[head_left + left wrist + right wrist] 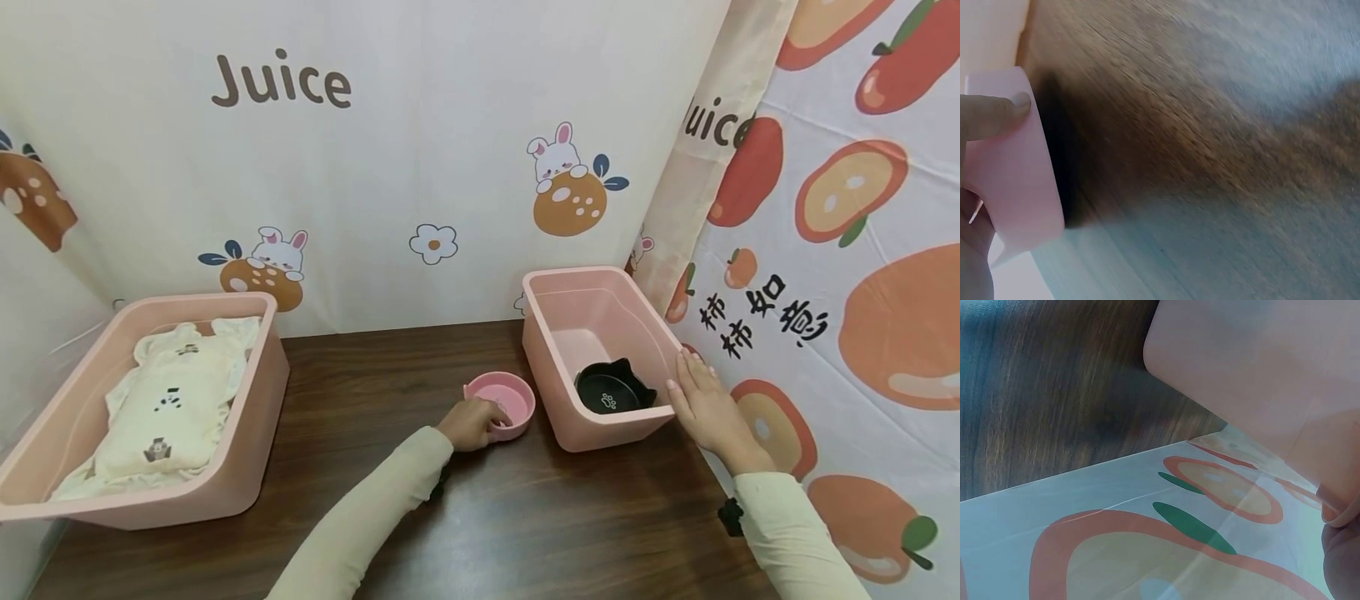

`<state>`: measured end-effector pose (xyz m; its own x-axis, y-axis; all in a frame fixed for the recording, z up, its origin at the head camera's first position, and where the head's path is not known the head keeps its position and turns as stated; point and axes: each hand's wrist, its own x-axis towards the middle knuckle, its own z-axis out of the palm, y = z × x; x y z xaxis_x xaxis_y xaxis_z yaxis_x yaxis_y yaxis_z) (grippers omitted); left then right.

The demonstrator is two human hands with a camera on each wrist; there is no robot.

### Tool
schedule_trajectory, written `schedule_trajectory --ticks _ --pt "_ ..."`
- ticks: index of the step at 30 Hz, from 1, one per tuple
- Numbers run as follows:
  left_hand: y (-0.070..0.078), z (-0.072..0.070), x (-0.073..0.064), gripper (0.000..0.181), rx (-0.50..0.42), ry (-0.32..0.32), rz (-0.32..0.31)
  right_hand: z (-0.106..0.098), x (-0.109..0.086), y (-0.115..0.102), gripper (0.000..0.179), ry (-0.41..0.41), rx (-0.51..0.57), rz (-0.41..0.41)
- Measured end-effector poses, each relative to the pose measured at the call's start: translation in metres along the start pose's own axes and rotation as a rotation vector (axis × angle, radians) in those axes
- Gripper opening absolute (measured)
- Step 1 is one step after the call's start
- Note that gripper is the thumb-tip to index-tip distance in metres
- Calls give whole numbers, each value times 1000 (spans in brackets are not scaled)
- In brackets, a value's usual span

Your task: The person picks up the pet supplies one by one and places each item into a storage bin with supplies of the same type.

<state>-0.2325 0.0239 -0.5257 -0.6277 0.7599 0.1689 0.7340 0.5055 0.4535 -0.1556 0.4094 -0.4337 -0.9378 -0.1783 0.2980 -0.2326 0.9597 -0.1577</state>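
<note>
My left hand [472,423] pinches the near rim of a round pink pet bowl [521,407] with small ear points. In the left wrist view the thumb presses the outer wall of this bowl [1019,169], which is tilted in that view, with the tabletop below. To the right, a pink plastic bin [551,367] holds a black cat-eared bowl [611,392] with a paw print inside. My right hand [712,417] rests with extended fingers on that bin's right rim. The right wrist view shows the bin's outer wall [1260,369] and part of a finger at its rim.
At the left stands a larger pink bin [255,400] containing a cream frilled cushion [168,400] with small animal prints. Both bins are on a dark wood-grain table [375,367]. A printed curtain [420,150] hangs behind, and a fruit-patterned cloth [810,250] borders the right side.
</note>
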Motion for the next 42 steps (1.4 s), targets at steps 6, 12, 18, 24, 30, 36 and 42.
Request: schedule_trajectory --ticks 6,12,18,24,30,36,42 --pt "4 -8 -5 29 -87 61 -40 -1 0 -1 56 1 7 1" --pt "7 -18 -9 29 -232 155 -105 -3 0 -1 57 1 9 1" --pt "15 -37 -10 30 -359 231 -132 -4 0 -1 56 8 17 2" --pt "21 -59 -10 32 -435 279 -157 -3 0 0 56 6 22 -5" --pt "31 -83 -6 32 -468 291 -173 -4 0 -1 56 10 25 -8" --pt "45 -109 0 31 -455 318 -124 -3 0 0 55 25 33 -20" --pt "60 -130 10 34 -425 344 -38 -3 0 1 55 13 30 -19"
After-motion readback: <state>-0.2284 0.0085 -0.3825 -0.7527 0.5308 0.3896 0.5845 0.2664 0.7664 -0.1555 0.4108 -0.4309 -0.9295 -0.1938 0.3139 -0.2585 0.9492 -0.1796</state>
